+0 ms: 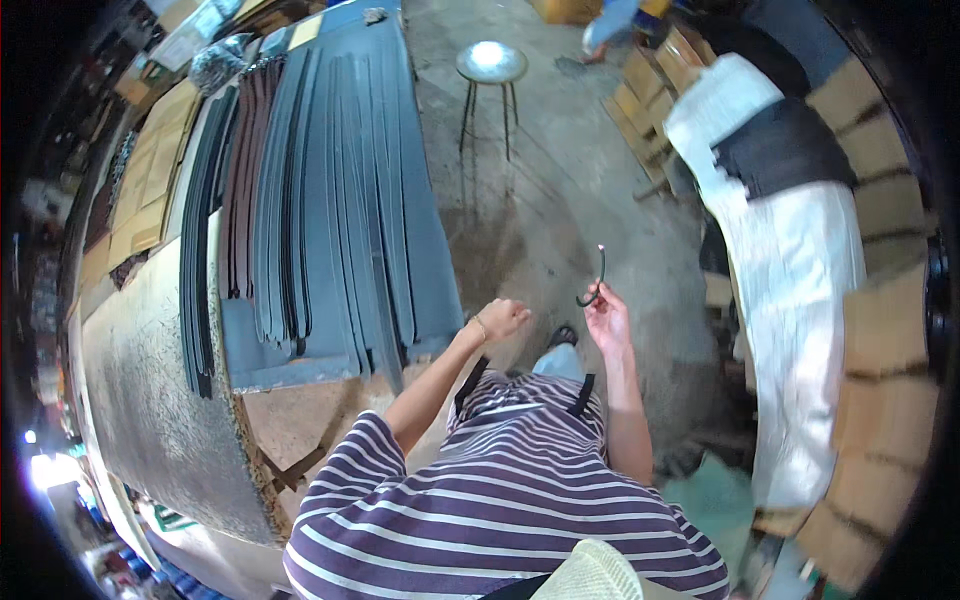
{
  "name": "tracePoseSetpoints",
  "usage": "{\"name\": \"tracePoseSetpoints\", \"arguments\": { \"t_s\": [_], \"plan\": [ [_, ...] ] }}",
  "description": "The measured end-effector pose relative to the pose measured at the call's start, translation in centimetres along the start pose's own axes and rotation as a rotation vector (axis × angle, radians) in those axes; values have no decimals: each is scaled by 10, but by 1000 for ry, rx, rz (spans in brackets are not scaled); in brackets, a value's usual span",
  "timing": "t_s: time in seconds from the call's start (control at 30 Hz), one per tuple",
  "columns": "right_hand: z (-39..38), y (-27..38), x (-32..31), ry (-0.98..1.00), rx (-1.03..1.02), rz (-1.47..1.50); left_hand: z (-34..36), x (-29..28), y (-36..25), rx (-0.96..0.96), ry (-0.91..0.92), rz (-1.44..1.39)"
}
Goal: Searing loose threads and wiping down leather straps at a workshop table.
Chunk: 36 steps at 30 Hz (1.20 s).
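My right hand (607, 318) is raised in front of me, its fingers pinching a thin, dark, curved strip (601, 265). The strip bends in a hook at the fingers and rises to a bright tip; its exact kind does not show. My left hand (504, 318) is curled into a loose fist, with nothing visible in it and a band at the wrist. It is in the air just past the near right corner of a table (437, 270). Long dark grey strips (350, 190), like belt straps, lie side by side there, with brown strips (250, 180) to their left.
A round-topped stool (491, 64) stands ahead on the concrete floor (570, 150). Along the right run cardboard boxes (880, 330) and a long white sheet (800, 300) with a black piece (785, 150) on it. Another person's arm (610, 28) shows at the far end.
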State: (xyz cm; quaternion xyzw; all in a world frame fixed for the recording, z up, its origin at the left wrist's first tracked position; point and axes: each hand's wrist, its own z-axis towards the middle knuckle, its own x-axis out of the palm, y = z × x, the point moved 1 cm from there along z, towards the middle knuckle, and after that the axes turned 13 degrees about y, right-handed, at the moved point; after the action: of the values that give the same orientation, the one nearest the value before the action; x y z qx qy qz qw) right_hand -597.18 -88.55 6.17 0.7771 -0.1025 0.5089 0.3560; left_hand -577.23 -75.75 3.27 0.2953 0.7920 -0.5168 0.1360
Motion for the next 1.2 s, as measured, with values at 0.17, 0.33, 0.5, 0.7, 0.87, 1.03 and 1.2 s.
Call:
{"name": "tracePoseSetpoints", "arguments": {
  "t_s": [0.17,0.33,0.5,0.7,0.87,1.03,1.2],
  "plan": [
    [173,53,-32,96,189,33,76,-60,39,-234,-190,-93],
    [348,74,-20,138,383,-35,111,-116,67,-475,-583,-244],
    [497,90,27,174,486,-211,142,-234,108,-678,-1007,-186],
    [651,71,63,133,530,-343,213,-389,231,-818,-1201,-148],
    [741,37,98,78,618,-387,273,-478,289,-957,-1254,-128],
    [826,1,183,166,714,-435,276,-491,311,-878,-1515,-382],
    [923,-40,236,245,757,-415,238,-499,324,-267,-1927,-1363]
  ]
}}
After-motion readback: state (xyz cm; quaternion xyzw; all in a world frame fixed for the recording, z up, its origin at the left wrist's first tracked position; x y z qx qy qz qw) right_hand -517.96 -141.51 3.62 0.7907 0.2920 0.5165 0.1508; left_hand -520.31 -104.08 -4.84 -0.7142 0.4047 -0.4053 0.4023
